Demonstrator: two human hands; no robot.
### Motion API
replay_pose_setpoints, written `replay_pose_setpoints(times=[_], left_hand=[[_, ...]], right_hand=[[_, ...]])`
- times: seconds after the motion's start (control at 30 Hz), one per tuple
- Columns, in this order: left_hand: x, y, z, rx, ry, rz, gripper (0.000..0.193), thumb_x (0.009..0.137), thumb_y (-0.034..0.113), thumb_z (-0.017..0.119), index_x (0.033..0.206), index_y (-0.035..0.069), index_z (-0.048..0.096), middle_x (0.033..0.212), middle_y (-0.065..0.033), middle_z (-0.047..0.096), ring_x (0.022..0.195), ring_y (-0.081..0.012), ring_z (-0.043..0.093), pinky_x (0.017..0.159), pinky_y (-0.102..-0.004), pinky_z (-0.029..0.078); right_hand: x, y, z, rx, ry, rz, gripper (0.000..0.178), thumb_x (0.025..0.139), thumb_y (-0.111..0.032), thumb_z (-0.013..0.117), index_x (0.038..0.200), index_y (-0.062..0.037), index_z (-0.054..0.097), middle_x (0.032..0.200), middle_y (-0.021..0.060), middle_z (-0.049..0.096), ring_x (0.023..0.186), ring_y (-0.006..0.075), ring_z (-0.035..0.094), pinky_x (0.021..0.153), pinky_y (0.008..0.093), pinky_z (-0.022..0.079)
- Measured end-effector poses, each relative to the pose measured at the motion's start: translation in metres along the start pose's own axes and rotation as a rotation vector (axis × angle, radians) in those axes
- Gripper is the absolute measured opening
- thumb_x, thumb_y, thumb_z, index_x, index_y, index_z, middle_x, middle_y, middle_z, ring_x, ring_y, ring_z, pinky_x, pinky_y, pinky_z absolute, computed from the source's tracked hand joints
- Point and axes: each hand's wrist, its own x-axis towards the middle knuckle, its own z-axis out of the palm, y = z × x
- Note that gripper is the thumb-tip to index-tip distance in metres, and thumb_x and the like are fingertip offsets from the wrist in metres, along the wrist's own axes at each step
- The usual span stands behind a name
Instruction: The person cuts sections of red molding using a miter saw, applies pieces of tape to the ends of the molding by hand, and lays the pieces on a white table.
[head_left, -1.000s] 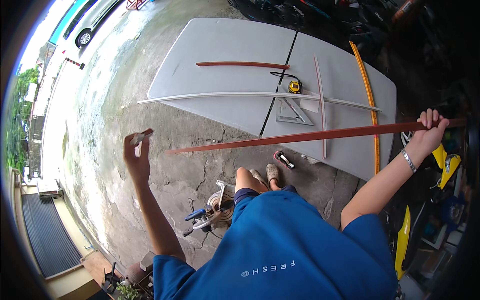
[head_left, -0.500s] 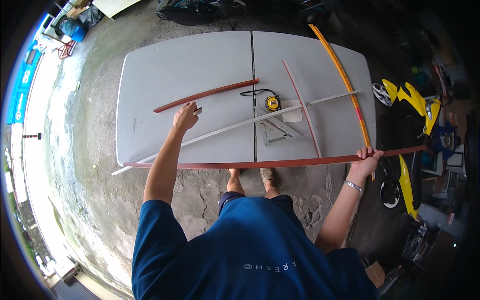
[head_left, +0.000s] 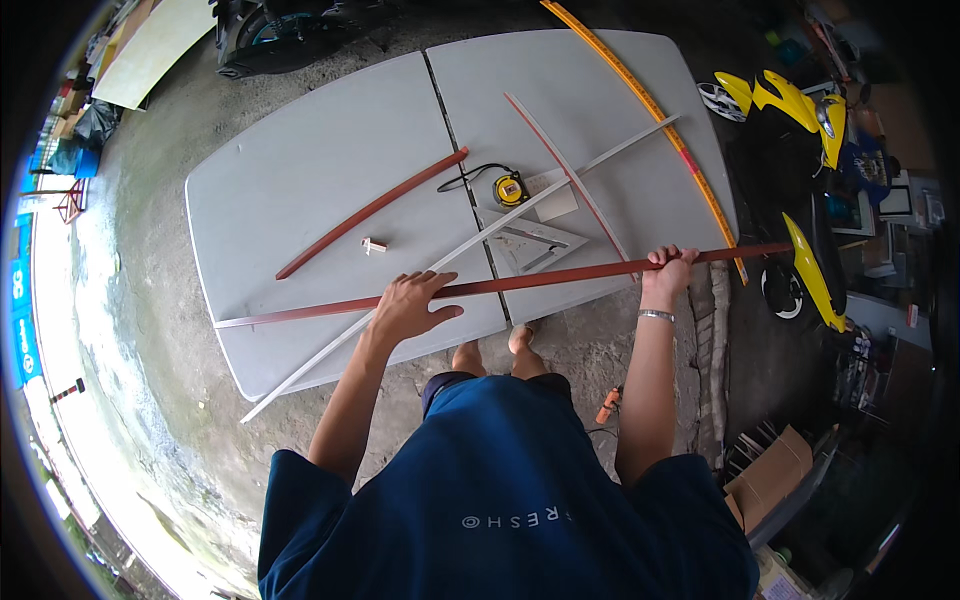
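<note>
While your right hand [head_left: 670,277] clasps the long red strip [head_left: 560,277] toward its right end, your left hand [head_left: 408,305] lies over it, loosely spread — fingers out, thumb apart, not wrapped round. Whether that palm presses, I cannot tell. The strip spans the near side of the table [head_left: 300,160], its right end past the edge, and crosses the white strip [head_left: 300,375]. Beyond it lie the square [head_left: 520,238], a small block [head_left: 374,246], the tape measure [head_left: 510,190] and the short red strip [head_left: 366,212] — then, farther off, a motorbike [head_left: 290,40].
</note>
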Motion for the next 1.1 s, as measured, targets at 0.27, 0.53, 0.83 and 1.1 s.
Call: replay_pose_setpoints(times=[0.27, 0.53, 0.83, 1.1], left_hand=[[0.022, -0.009, 0.018, 0.036, 0.225, -0.062, 0.025, 0.09, 0.024, 0.068, 0.109, 0.009, 0.062, 0.092, -0.0089, 0.067, 0.087, -0.03, 0.067, 0.072, -0.0419, 0.054], [0.027, -0.055, 0.024, 0.104, 0.326, -0.155, 0.026, 0.09, 0.026, 0.068, 0.109, 0.007, 0.064, 0.097, -0.0119, 0.069, 0.085, -0.0349, 0.067, 0.07, -0.0435, 0.053], [0.043, -0.07, 0.037, 0.064, 0.386, -0.188, 0.025, 0.089, 0.024, 0.07, 0.107, 0.007, 0.065, 0.097, -0.0116, 0.07, 0.09, -0.0325, 0.067, 0.077, -0.0424, 0.053], [0.06, -0.082, 0.066, 0.034, 0.388, -0.129, 0.024, 0.087, 0.02, 0.071, 0.107, 0.007, 0.065, 0.093, -0.0113, 0.068, 0.089, -0.0316, 0.065, 0.078, -0.0425, 0.052]], right_hand=[[0.054, 0.028, 0.0, -0.27, -0.334, -0.122, 0.051, 0.105, -0.051, 0.036, 0.126, -0.0066, 0.051, 0.109, 0.0125, 0.06, 0.096, 0.0266, 0.059, 0.087, 0.0437, 0.048], [0.086, 0.106, -0.077, -1.957, -0.414, -0.81, 0.032, 0.096, -0.029, 0.063, 0.121, -0.0105, 0.057, 0.113, 0.017, 0.063, 0.108, 0.036, 0.06, 0.098, 0.0499, 0.042], [0.015, -0.006, -0.255, -1.748, -0.33, -0.534, 0.032, 0.096, -0.027, 0.066, 0.116, -0.0044, 0.055, 0.097, 0.0156, 0.067, 0.086, 0.0357, 0.067, 0.074, 0.0434, 0.053], [-0.162, -0.069, -0.441, -1.62, 0.017, -0.396, 0.022, 0.094, -0.021, 0.067, 0.096, -0.0029, 0.056, 0.077, 0.0157, 0.058, 0.065, 0.0317, 0.054, 0.062, 0.0408, 0.045]])
